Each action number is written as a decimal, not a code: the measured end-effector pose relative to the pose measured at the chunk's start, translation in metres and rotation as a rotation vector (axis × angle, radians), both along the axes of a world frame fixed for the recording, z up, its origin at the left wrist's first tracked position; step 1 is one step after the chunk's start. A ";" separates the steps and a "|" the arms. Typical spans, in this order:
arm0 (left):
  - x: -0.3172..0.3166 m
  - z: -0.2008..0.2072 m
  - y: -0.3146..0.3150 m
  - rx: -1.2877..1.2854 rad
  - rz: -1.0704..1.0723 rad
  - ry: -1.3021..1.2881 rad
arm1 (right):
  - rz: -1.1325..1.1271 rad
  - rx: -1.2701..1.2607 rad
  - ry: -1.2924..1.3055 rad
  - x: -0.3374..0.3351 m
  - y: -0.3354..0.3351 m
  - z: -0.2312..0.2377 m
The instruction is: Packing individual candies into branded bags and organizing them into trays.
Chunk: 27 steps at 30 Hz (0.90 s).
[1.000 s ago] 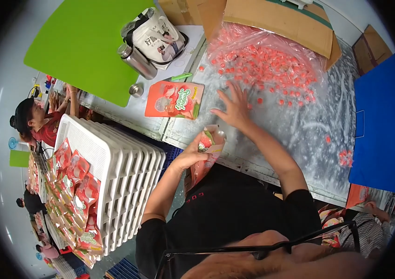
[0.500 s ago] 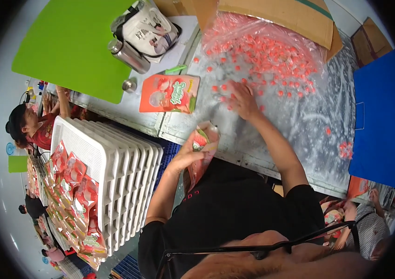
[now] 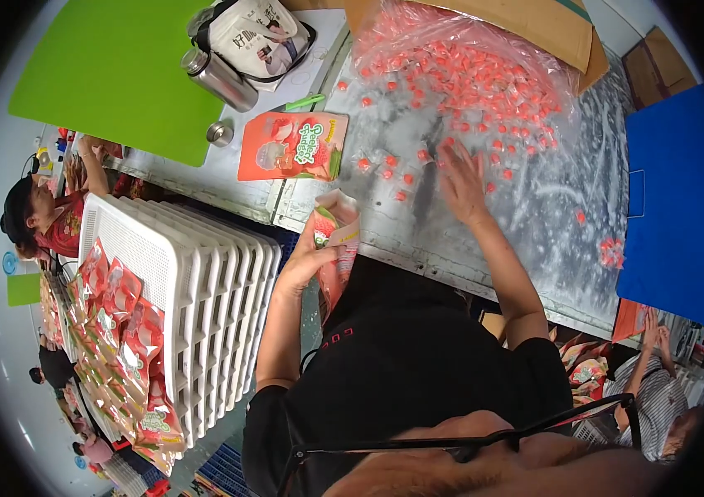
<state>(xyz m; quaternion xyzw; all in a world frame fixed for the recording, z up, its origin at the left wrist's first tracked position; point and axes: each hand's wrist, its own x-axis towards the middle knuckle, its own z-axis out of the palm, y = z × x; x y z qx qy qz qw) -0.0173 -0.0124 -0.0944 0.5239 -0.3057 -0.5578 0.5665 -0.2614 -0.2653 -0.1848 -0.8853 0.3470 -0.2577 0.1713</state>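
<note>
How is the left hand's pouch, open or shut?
Open: the pouch in the left hand has its top edges spread apart.

Steel flask [image 3: 223, 81] beside white bag [image 3: 273, 56]

Upper limbs of the person, seen from above. The left forearm [image 3: 280, 335] rises from an elbow at the lower edge of the view, close to the torso [image 3: 426, 348], and leans slightly rightward toward the wrist. The left hand [image 3: 300, 263] is curled in a grip, its thumb [image 3: 329, 255] extended to the right across the front and its other fingers largely hidden. The right forearm [image 3: 503, 269] slants up and leftward from a bent elbow. The right hand [image 3: 462, 184], well apart from the left and farther from the torso, shows its back, with the fingers extended forward and slightly separated
</note>
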 end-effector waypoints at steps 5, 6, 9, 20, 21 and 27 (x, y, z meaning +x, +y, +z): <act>0.002 -0.007 0.003 0.019 0.036 0.003 | 0.133 -0.092 -0.045 0.040 0.020 -0.003; 0.003 -0.012 0.004 0.034 0.032 0.016 | 0.135 -0.095 -0.049 0.049 0.025 -0.005; 0.000 -0.011 0.000 0.040 0.045 0.002 | 0.102 -0.078 -0.165 0.073 0.039 -0.006; 0.005 -0.004 0.003 0.017 0.010 0.011 | 0.099 -0.095 -0.050 0.051 0.049 -0.006; 0.003 -0.004 0.002 0.017 0.022 -0.005 | 0.099 -0.093 -0.048 0.049 0.049 -0.009; 0.006 0.004 0.001 0.020 0.025 0.007 | 0.154 0.070 -0.360 0.041 0.043 -0.015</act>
